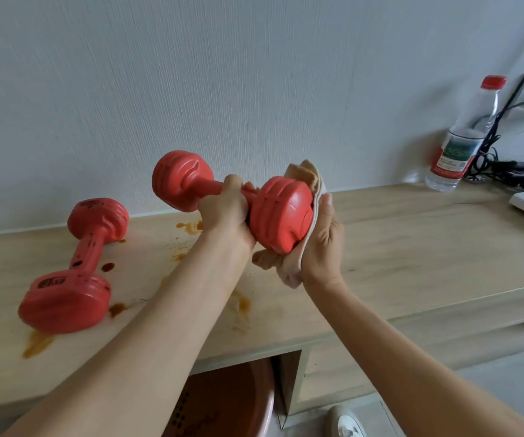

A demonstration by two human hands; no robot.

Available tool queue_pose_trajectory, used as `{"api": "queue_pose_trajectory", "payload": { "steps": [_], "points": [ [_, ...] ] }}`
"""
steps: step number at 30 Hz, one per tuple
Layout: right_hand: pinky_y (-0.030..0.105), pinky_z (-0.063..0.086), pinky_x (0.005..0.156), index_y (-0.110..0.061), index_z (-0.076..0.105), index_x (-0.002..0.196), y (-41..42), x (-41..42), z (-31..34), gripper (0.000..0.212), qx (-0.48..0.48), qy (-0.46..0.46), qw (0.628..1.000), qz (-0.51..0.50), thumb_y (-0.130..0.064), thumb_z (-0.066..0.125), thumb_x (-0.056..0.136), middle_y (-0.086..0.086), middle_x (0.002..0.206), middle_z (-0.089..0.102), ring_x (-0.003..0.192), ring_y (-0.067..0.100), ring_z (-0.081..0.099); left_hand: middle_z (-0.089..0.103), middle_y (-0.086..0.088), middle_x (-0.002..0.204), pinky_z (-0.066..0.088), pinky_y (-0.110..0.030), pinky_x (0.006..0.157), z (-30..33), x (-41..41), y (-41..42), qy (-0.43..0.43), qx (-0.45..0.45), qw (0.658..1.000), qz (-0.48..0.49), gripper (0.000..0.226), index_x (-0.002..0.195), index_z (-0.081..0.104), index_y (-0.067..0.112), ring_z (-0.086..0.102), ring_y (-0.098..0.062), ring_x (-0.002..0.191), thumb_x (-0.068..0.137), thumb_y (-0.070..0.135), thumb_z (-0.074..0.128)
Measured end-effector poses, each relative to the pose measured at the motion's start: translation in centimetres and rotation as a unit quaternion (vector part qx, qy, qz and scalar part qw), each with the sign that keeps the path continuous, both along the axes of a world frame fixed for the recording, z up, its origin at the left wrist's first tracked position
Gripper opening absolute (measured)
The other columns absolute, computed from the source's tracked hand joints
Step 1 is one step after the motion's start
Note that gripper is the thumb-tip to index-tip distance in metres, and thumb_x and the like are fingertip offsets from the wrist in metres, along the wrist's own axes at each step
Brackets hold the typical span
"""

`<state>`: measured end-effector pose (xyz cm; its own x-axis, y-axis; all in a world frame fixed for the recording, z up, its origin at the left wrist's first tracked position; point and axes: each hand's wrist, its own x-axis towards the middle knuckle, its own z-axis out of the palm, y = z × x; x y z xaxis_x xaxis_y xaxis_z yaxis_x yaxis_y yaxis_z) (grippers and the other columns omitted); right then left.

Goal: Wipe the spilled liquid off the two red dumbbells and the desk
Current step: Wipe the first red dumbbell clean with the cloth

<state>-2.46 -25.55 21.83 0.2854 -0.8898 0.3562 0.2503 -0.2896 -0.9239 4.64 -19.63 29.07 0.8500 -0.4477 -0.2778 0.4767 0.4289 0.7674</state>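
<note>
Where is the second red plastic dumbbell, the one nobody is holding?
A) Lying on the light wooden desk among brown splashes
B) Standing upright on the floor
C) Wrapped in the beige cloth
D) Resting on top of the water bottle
A: the unheld red plastic dumbbell lies on its side on the light wooden desk, with brown liquid splashes beside it.
</note>
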Motion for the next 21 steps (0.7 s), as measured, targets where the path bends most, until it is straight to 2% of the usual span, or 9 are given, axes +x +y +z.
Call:
{"api": "queue_pose_trajectory", "payload": {
  "steps": [2,4,6,7,9,13,16,18,21],
  "points": [
    [0.032,0.048,0.069,-0.012,0.063,0.092,-1.4,-0.9,-0.1,0.052,-0.031,0.078,0.996,-0.006,-0.046,0.024,0.098,0.004,0.079,0.065,0.078,0.021,0.063,0.038,0.008,0.030,0.036,-0.013,0.035,-0.2,-0.2,0.1,-0.005,0.021,0.999,-0.035,0.034,0.058,0.037,0.013,0.040,-0.007,0.027,0.087,-0.001,0.047],
    [0.028,0.045,0.070,-0.007,0.058,0.099,-3.5,-2.1,-0.5,0.044,-0.018,0.125,0.991,-0.048,-0.040,0.030,0.101,0.005,0.084,0.063,0.082,0.020,0.061,0.038,0.008,0.030,0.034,-0.011,0.035,-0.6,-0.9,0.1,-0.030,0.049,0.995,-0.078,0.036,0.055,0.037,0.014,0.039,-0.006,0.027,0.087,-0.001,0.047],
    [0.018,0.039,0.055,-0.001,0.051,0.095,-5.7,-3.6,-0.7,0.045,0.011,0.127,0.989,-0.081,-0.042,0.033,0.099,0.001,0.072,0.054,0.064,0.007,0.055,0.042,0.007,0.032,0.035,-0.011,0.035,-1.3,-1.8,-0.3,-0.061,0.078,0.989,-0.113,0.033,0.056,0.042,0.012,0.041,-0.006,0.027,0.086,0.000,0.048],
    [0.018,0.037,0.051,0.001,0.051,0.092,-6.8,-4.2,-0.7,0.051,0.018,0.118,0.989,-0.087,-0.046,0.034,0.098,0.001,0.068,0.052,0.057,0.005,0.052,0.044,0.006,0.033,0.035,-0.010,0.035,-1.5,-2.3,-0.7,-0.075,0.090,0.985,-0.126,0.031,0.057,0.046,0.010,0.043,-0.006,0.028,0.086,0.001,0.049],
    [0.024,0.038,0.054,0.004,0.052,0.089,-8.6,-5.4,-0.2,0.060,0.035,0.098,0.990,-0.091,-0.052,0.034,0.094,0.007,0.069,0.053,0.059,0.011,0.052,0.048,0.004,0.036,0.036,-0.010,0.035,-1.9,-3.2,-1.6,-0.099,0.114,0.978,-0.143,0.026,0.061,0.049,0.007,0.045,-0.006,0.029,0.086,0.003,0.050],
    [0.026,0.039,0.057,-0.005,0.053,0.087,-11.1,-7.5,1.6,0.045,0.048,0.097,0.990,-0.088,-0.045,0.036,0.098,0.000,0.068,0.050,0.062,0.011,0.050,0.051,0.002,0.039,0.038,-0.011,0.037,-2.0,-4.5,-4.9,-0.141,0.150,0.961,-0.183,0.023,0.064,0.052,0.007,0.047,-0.007,0.031,0.086,0.008,0.053],
    [0.018,0.039,0.045,-0.005,0.052,0.070,-13.1,-9.7,1.4,0.048,0.096,0.096,0.989,-0.062,-0.040,0.036,0.099,-0.003,0.047,0.050,0.046,0.007,0.050,0.052,0.000,0.042,0.040,-0.011,0.038,-1.8,-6.0,-8.8,-0.153,0.158,0.952,-0.212,0.023,0.064,0.051,0.005,0.048,-0.008,0.031,0.087,0.008,0.054],
    [0.016,0.039,0.042,0.000,0.056,0.084,-14.3,-11.3,1.2,0.043,0.161,0.090,0.981,-0.056,-0.040,0.043,0.095,0.001,0.055,0.052,0.048,0.010,0.051,0.052,-0.004,0.051,0.039,-0.012,0.036,-1.6,-7.0,-11.7,-0.149,0.162,0.946,-0.236,0.015,0.073,0.051,0.004,0.047,-0.007,0.030,0.088,0.006,0.052],
    [0.025,0.046,0.061,-0.002,0.051,0.106,-16.5,-12.9,0.6,0.040,0.197,0.080,0.969,-0.122,-0.032,0.054,0.079,0.002,0.072,0.053,0.065,0.020,0.055,0.049,-0.005,0.053,0.037,-0.011,0.034,-2.0,-8.4,-15.6,-0.149,0.180,0.936,-0.264,0.008,0.081,0.050,0.003,0.045,-0.007,0.027,0.089,0.005,0.051]
  ]
}}
